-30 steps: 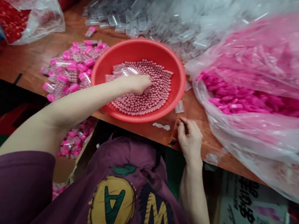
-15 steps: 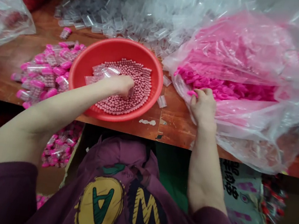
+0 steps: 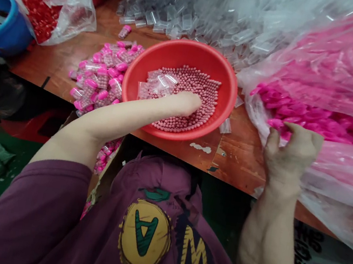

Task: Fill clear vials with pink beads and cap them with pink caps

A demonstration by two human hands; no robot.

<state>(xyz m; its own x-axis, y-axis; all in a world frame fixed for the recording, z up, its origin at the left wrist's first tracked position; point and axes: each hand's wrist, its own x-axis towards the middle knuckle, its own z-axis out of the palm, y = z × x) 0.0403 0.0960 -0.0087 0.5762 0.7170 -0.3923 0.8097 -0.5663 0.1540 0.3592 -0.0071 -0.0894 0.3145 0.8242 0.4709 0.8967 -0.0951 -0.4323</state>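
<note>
Now, left hand [image 3: 182,105] on pink beads [image 3: 198,120], right hand [image 3: 290,152] at bagged pink caps [image 3: 309,115].

Glossy red plastic basin [image 3: 185,49], scuffed varnished wooden table [image 3: 238,164].

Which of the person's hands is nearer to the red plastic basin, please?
The left hand is nearer: it rests inside the red plastic basin on the pink beads. The right hand is outside it, off to the right, at a clear plastic bag.

place: packing workshop | signs: wooden workbench [image 3: 239,160], bagged pink caps [image 3: 313,113], heaped clear tubes [image 3: 188,13]
</note>
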